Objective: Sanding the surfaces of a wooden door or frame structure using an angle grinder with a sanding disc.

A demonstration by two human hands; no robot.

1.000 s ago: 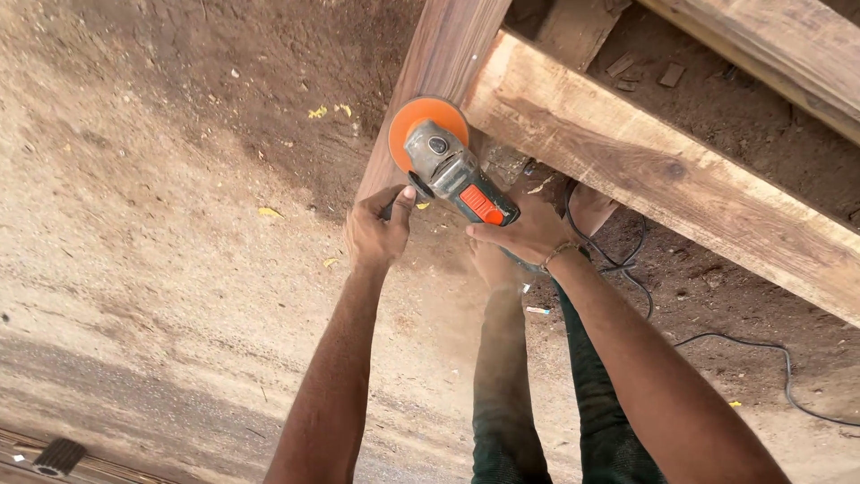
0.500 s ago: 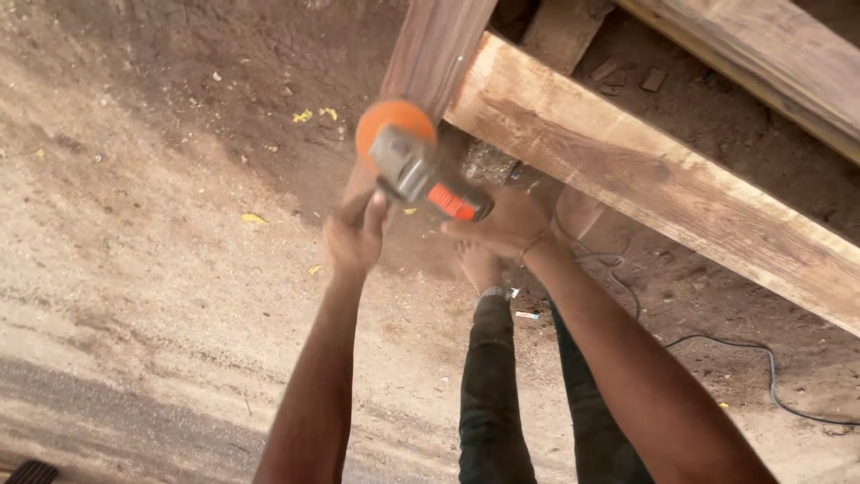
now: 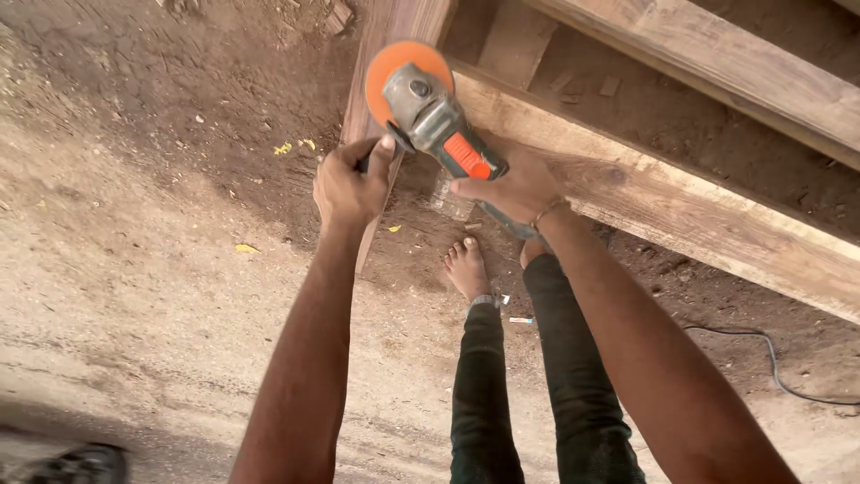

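My right hand (image 3: 515,190) wrapped round grey angle grinder with orange disc (image 3: 430,108), left hand (image 3: 349,186) gripping its side handle. Disc on dark upright wooden post (image 3: 376,54), near pale wooden beam (image 3: 681,211). Post top looks smooth; lower stretch probably left.

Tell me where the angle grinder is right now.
In the head view, top centre: the angle grinder is held by the left hand and right hand, its orange disc against the wooden plank.
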